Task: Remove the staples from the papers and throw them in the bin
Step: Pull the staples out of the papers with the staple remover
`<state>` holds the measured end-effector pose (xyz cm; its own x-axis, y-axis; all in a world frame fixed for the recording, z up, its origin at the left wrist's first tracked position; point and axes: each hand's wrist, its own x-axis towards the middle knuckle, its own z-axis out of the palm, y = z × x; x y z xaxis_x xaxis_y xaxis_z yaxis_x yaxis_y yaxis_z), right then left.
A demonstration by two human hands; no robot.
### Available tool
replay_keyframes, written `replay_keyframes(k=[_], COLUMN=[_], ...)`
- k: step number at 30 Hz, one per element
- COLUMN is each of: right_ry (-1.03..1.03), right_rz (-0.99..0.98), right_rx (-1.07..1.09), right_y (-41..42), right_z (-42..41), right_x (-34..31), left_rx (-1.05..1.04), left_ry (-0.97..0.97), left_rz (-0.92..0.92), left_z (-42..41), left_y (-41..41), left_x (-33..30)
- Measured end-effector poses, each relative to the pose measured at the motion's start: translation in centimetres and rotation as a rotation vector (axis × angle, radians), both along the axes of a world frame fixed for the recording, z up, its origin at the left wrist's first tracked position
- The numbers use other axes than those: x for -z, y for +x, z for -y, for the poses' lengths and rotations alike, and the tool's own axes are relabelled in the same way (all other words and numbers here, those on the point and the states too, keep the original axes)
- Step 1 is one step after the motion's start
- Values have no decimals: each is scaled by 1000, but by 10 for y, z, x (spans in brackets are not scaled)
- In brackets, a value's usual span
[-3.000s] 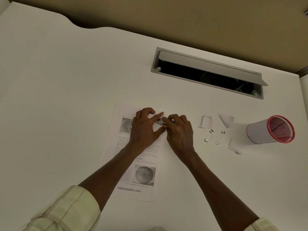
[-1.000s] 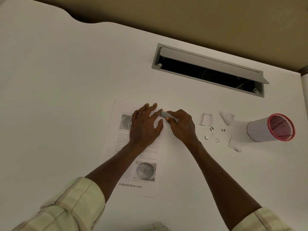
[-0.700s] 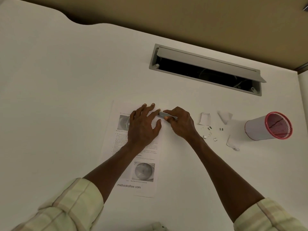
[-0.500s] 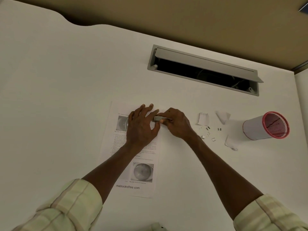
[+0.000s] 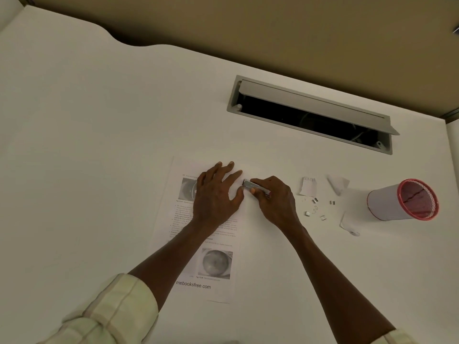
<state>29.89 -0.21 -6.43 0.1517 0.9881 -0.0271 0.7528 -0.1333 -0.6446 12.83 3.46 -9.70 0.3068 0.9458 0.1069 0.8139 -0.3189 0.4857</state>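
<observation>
Left hand [image 5: 214,194] flat, fingers spread, pressing printed papers [image 5: 196,234] on matte white desk [image 5: 87,145]. Right hand [image 5: 274,199] grips slim metal staple remover [image 5: 253,186] at sheet's top-right corner. Loose bent staples [image 5: 315,209] right of it; red-rimmed mesh cylinder bin [image 5: 403,199] on its side.

One head-worn view looks steeply down onto the white desk [image 5: 99,145]; wall edge [image 5: 273,33] tops frame.

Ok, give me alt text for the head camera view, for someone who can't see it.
A left hand presses a printed page flat on a white desk while the right hand works a small metal tool at its top corner. Loose staples, paper scraps and a tipped red-rimmed bin lie to the right.
</observation>
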Motion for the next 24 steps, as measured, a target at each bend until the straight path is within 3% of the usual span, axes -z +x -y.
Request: replay_keyframes(k=[24], right_ry=[-161], right_rz=[-49], right_rx=[88], right_y=[-1], right_z=[-15], right_x=[-3], left_rx=[-1], left_ry=[37], left_rz=[39], left_z=[2], left_y=[-1], left_x=[-2])
